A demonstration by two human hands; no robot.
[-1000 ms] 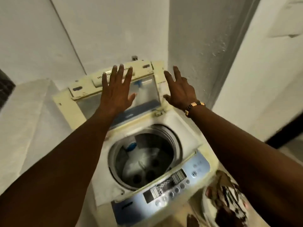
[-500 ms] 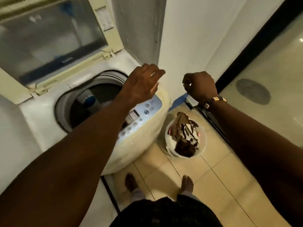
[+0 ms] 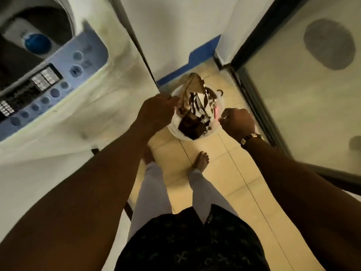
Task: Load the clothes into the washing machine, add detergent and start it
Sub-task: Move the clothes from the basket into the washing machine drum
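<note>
A white bucket stands on the tiled floor, heaped with brown, tan and white patterned clothes. My left hand curls over the bucket's left rim, right beside a tan cloth. My right hand, with a bracelet at the wrist, is curled at the right rim and pinches its edge. The washing machine fills the upper left, its drum opening uncovered and its blue control panel facing me. No detergent is in view.
My bare feet stand on beige tiles just short of the bucket. A white wall with blue skirting rises behind the bucket. A dark-framed glass door runs along the right. The gap between machine and door is narrow.
My view swung down from the raised lid to the floor. Both hands left the lid, dropped past the control panel and now hold the bucket's rim on either side.
</note>
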